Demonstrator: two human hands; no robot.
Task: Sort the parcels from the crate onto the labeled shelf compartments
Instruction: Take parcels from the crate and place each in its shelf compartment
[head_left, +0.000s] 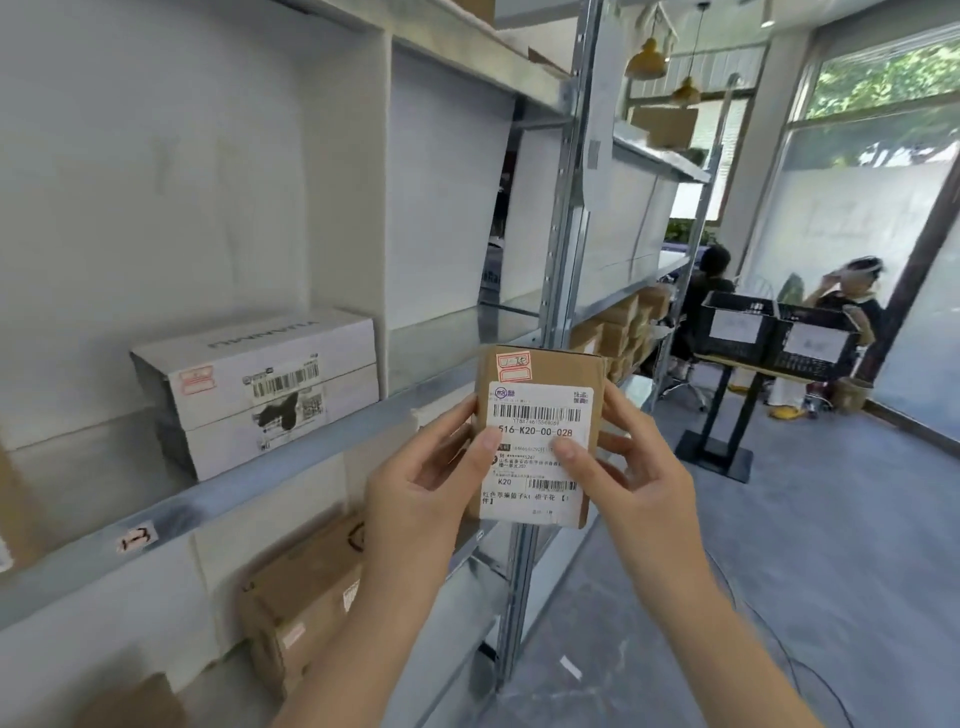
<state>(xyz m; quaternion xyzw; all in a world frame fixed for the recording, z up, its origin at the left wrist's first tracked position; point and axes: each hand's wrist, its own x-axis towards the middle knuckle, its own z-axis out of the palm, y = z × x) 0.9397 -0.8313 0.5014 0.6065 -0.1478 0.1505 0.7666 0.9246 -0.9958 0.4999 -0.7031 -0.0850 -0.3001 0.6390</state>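
At the shelf (260, 486), left hand (415, 483) and right hand (644, 467) grip a partly covered parcel (540, 410).

Bare left grip (423, 486), bare right grip (641, 470).

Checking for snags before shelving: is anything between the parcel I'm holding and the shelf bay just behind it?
Nothing visible does. The parcel, held by the left hand and right hand, faces a bare-looking bay. The stacked white boxes sit beyond the divider, in the neighbouring bay.
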